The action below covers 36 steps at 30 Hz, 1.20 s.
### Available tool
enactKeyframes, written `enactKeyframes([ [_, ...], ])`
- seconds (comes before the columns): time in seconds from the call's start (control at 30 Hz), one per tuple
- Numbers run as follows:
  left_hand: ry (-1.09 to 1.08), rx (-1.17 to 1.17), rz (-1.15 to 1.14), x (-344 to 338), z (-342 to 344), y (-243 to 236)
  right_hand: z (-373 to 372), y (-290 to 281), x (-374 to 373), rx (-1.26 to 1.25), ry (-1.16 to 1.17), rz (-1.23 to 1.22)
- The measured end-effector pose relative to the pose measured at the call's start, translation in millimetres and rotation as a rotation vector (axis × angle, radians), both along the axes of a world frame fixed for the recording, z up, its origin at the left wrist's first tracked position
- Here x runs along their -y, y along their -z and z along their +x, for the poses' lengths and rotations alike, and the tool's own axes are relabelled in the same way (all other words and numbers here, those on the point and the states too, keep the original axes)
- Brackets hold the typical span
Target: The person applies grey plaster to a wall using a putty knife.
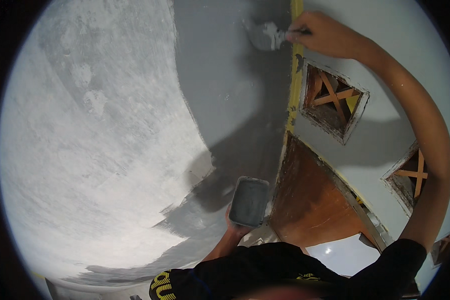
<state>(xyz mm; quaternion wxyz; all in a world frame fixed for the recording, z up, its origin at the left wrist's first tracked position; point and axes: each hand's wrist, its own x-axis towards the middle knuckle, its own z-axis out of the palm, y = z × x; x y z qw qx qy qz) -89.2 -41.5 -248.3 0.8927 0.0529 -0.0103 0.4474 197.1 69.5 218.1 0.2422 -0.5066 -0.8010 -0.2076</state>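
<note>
Okay, right hand up by the yellow strip, fingers curled together, pinching a dark-handled spreading tool; its head, blurred, sits over the grey coat, just left of the strip. Left hand props a grey-smeared tray lower down, near my body; most fingers hide behind it, spread or pressed, can't tell. Step, I'd judge: spreading grey along the strip; pale area further left lacks full grey. Next stroke likely calls for careful edging, tray level. Writing: yellow lettering on my black shirt, partly cut off; none readable on tray or tool.
</note>
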Motion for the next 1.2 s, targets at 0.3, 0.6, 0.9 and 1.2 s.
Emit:
enactKeyframes([
  [0.3, -0.031, -0.04, -0.045, 4.6, 0.6, -4.3, -5.0, -34.1, 10.0, 0.142, 0.076, -0.257],
  [0.6, -0.118, -0.129, -0.06, -4.7, -17.1, 18.9, -21.5, -153.0, 31.9, -0.101, -0.097, 0.389],
  [0.9, -0.109, -0.05, -0.045, -2.0, -21.3, 6.9, -34.1, -133.9, 17.5, -0.126, -0.197, 0.363],
  [1.2, -0.134, -0.127, -0.075, -9.7, -26.9, 10.1, -44.8, -47.2, 20.9, 0.111, 0.018, -0.258],
])
